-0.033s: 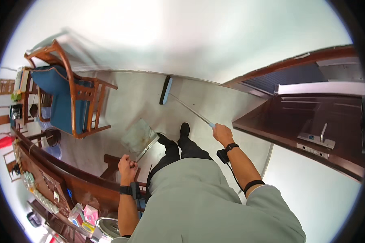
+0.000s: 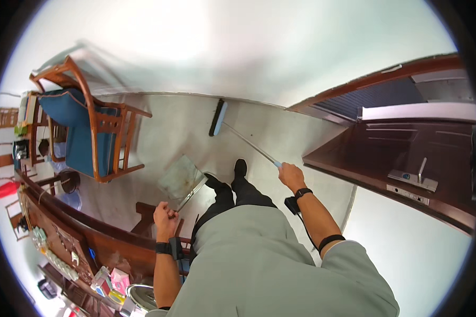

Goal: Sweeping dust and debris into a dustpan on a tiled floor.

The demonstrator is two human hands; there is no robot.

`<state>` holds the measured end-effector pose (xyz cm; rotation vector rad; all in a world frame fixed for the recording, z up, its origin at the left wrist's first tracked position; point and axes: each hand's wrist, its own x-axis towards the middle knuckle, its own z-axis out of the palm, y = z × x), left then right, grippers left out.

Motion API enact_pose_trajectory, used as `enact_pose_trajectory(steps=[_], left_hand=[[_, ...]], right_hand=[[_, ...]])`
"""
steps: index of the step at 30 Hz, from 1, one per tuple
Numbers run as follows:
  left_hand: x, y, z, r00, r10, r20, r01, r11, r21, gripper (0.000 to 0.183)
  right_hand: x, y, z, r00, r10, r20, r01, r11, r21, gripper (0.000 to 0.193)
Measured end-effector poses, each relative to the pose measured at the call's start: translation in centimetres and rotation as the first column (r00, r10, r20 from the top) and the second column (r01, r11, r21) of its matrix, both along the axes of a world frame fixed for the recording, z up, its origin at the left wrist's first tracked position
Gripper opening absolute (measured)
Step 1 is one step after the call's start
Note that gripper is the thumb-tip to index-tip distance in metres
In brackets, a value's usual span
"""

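Note:
My right hand (image 2: 291, 177) is closed around the light-blue grip of a long-handled broom (image 2: 250, 143). Ahead of my feet, the broom's blue head with dark bristles (image 2: 218, 117) rests on the floor close to the wall. My left hand (image 2: 165, 217) is wrapped round the metal handle of a long-handled dustpan (image 2: 181, 178). The dustpan's flat, greyish pan lies on or just above the floor, left of my shoes; I cannot tell if it touches. A gap of floor separates the pan from the bristles.
A wooden armchair (image 2: 92, 142) with blue cushions stands at the left. Below it, a dark wooden table (image 2: 119, 238) carries a pink packet and other items beside my left arm. An open brown door (image 2: 375, 158) takes up the right, next to a doorway. A white wall (image 2: 248, 47) runs ahead.

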<state>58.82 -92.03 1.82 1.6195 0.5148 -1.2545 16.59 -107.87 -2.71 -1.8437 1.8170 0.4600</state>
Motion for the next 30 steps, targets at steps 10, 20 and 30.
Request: enact_pose_trajectory(steps=[10, 20, 30], left_hand=[[-1.5, -5.6, -0.3, 0.983, -0.172, 0.065, 0.169, 0.984, 0.062, 0.015], [-2.0, -13.1, -1.1, 0.947, -0.314, 0.066, 0.313, 0.949, 0.02, 0.017], [1.2, -18.6, -3.0, 0.833, -0.55, 0.06, 0.549, 0.835, 0.022, 0.02]], right_hand=[[-13.8, 16.2, 2.1, 0.922, -0.375, -0.091, 0.385, 0.915, 0.123, 0.03], [-13.0, 20.3, 8.2, 0.743, -0.662, -0.097, 0.667, 0.721, 0.186, 0.029], [-10.5, 9.6, -3.1, 0.679, -0.73, 0.077, 0.734, 0.678, -0.05, 0.03]])
